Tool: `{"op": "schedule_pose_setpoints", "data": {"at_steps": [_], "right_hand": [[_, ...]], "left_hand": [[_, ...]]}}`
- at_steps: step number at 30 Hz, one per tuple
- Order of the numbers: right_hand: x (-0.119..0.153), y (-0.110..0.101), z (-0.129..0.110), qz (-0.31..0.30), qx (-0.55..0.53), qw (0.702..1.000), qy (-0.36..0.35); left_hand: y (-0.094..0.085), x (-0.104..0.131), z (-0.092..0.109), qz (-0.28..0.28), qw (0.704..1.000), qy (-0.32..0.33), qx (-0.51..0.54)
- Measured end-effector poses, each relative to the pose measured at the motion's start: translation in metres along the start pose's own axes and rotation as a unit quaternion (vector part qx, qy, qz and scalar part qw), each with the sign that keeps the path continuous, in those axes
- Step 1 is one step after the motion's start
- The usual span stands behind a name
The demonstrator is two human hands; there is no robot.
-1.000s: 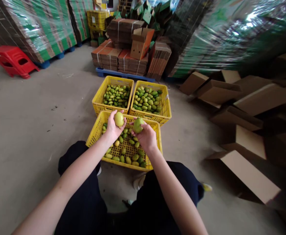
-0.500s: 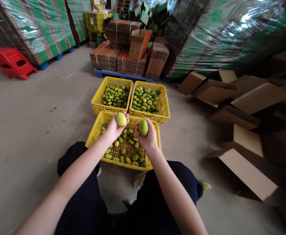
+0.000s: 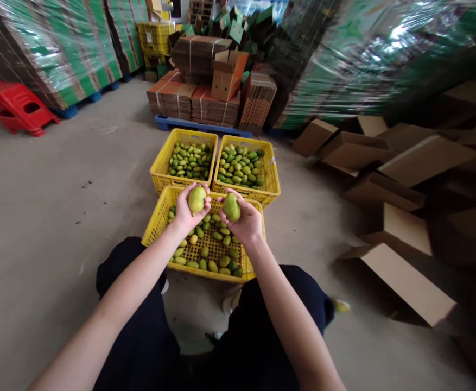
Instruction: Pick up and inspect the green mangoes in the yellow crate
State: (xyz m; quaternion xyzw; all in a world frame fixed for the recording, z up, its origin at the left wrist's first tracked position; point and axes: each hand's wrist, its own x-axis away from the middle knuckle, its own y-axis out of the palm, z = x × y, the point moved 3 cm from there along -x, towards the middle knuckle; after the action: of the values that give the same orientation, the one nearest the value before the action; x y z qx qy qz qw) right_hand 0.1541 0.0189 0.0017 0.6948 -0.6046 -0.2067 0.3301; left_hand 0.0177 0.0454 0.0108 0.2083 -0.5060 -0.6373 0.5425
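Observation:
My left hand [image 3: 184, 213] is curled around a yellow-green mango [image 3: 196, 199], with its fingers on the far side. Beside it, my right hand [image 3: 249, 221] grips a greener mango [image 3: 232, 207] between thumb and fingers. Both hands are above the near yellow crate [image 3: 213, 274], the two mangoes a short gap apart. Inside that crate, loose mangoes [image 3: 212, 266] lie scattered over the perforated bottom. My hands and forearms hide part of its contents.
Two more yellow crates, left [image 3: 161, 163] and right [image 3: 272, 172], hold many mangoes just behind. Flattened cartons [image 3: 213, 108] sit on a blue pallet [image 3: 164, 123]. Open cardboard boxes [image 3: 408, 282] lie at right. A red stool [image 3: 18, 106] stands at left, near wrapped stacks [image 3: 67, 49].
Both mangoes have been turned in the hands. My right hand has rotated, tilting its mango and moving slightly left. My left hand has shifted a little left too.

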Motion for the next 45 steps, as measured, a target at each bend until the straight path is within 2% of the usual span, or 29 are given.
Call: {"op": "schedule_pose_setpoints", "data": {"at_steps": [3,7,11,14,20,27,33,39,45], "right_hand": [[-0.004,-0.002,-0.003,0.006,0.001,0.999,-0.050],[-0.010,-0.009,-0.003,0.035,-0.062,0.991,-0.112],[-0.015,-0.010,0.001,0.062,-0.142,0.983,-0.100],[-0.016,-0.009,0.002,0.082,-0.169,0.978,-0.095],[-0.013,-0.014,0.004,0.118,-0.186,0.969,-0.110],[-0.012,-0.012,0.013,0.135,-0.203,0.965,-0.099],[-0.014,-0.010,0.019,0.134,-0.200,0.966,-0.091],[-0.014,-0.006,0.021,0.127,-0.202,0.967,-0.089],[-0.015,0.005,0.015,0.107,-0.174,0.971,-0.121]], "left_hand": [[0.001,0.000,-0.001,-0.030,0.999,0.023,0.024],[-0.002,-0.004,-0.010,-0.015,0.998,0.029,0.047],[0.001,-0.008,-0.022,-0.038,0.997,0.023,0.065],[0.003,-0.010,-0.030,-0.026,0.996,0.026,0.084],[0.001,-0.013,-0.039,-0.015,0.996,0.031,0.085],[-0.006,-0.015,-0.041,0.007,0.995,0.041,0.093],[-0.005,-0.015,-0.043,0.057,0.992,0.033,0.112],[-0.002,-0.012,-0.043,0.057,0.991,0.024,0.117],[0.010,-0.007,-0.041,0.068,0.988,0.057,0.129]]}}
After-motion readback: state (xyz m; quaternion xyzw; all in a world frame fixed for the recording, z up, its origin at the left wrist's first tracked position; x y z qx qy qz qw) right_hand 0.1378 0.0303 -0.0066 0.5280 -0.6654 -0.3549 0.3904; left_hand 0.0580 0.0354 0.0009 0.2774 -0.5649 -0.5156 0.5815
